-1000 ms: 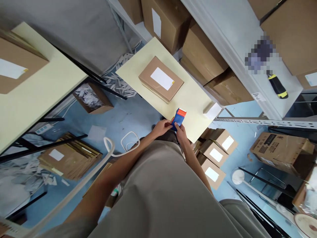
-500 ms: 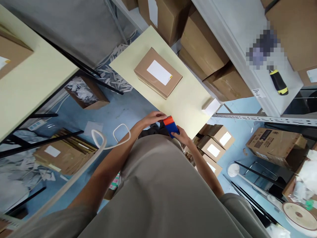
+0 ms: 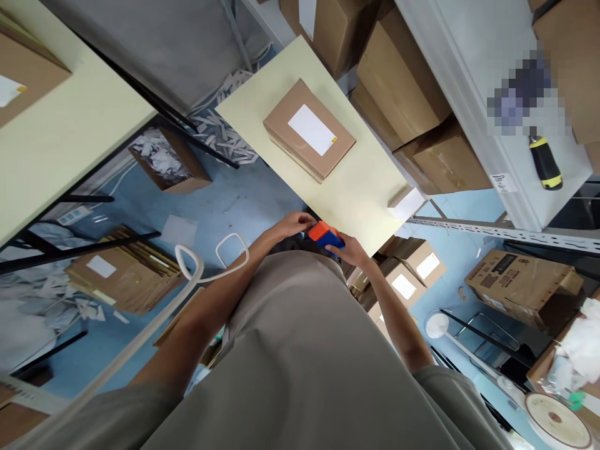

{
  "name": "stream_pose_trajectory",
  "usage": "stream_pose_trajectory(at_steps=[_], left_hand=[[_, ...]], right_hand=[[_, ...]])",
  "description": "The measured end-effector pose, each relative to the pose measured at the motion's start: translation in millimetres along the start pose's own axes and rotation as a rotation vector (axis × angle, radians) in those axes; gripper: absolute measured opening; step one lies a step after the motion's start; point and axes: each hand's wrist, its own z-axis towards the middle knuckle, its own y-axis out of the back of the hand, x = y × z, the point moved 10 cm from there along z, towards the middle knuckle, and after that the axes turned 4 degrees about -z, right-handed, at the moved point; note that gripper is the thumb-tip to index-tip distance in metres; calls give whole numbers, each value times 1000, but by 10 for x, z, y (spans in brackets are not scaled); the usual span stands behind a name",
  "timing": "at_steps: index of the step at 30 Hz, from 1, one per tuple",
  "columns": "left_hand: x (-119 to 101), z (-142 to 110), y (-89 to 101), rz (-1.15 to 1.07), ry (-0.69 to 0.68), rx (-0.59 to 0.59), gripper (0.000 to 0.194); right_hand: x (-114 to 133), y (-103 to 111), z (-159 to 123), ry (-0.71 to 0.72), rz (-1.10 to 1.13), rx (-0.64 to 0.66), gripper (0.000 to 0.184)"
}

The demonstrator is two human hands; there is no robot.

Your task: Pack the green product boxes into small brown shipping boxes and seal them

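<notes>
My right hand is grasping the blue-and-orange box around its blue end, just in front of my waist. My left hand is curling its fingers beside the orange end; I can't tell whether they're touching or pinching anything. With the box hanging near the edge of the table, a loose right-hand grip could be letting it slip floorward, or a left-hand tug could be twisting it free. Beyond my hands, the labelled carton is lying on the tabletop.
</notes>
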Motion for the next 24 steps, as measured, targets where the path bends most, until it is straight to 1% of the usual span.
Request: stream_pose_trajectory(at_steps=[3, 6, 9, 12, 14, 17, 18, 20, 22, 24], left_hand=[[12, -48, -2, -36, -20, -28, 33], [14, -58, 20, -31, -49, -107, 30], [-8, -60, 61, 20, -94, -208, 28], [-28, -77, 113, 69, -132, -260, 30], [-30, -103, 219, 75, -151, -311, 33], [1, -151, 508, 52, -147, -463, 40], [9, -159, 607, 43, -145, -515, 41], [-9, -142, 761, 27, -159, -588, 44], [-75, -70, 856, 17, -200, -615, 45], [-175, 54, 915, 16, -250, -602, 45]], right_hand=[[3, 9, 8, -7, -46, 20, 51], [10, 15, 42, -10, -81, 36, 51], [13, -1, 100, -5, -97, 66, 47], [-45, -12, 110, -16, -96, 116, 41], [-122, -3, 60, -29, -108, 167, 37], [-255, 71, -40, -52, -159, 220, 34], [-294, 115, -55, -62, -196, 215, 35], [-349, 234, -27, -88, -308, 156, 39], [-368, 371, 69, -120, -442, 49, 48], [-369, 489, 206, -154, -542, -61, 57]])
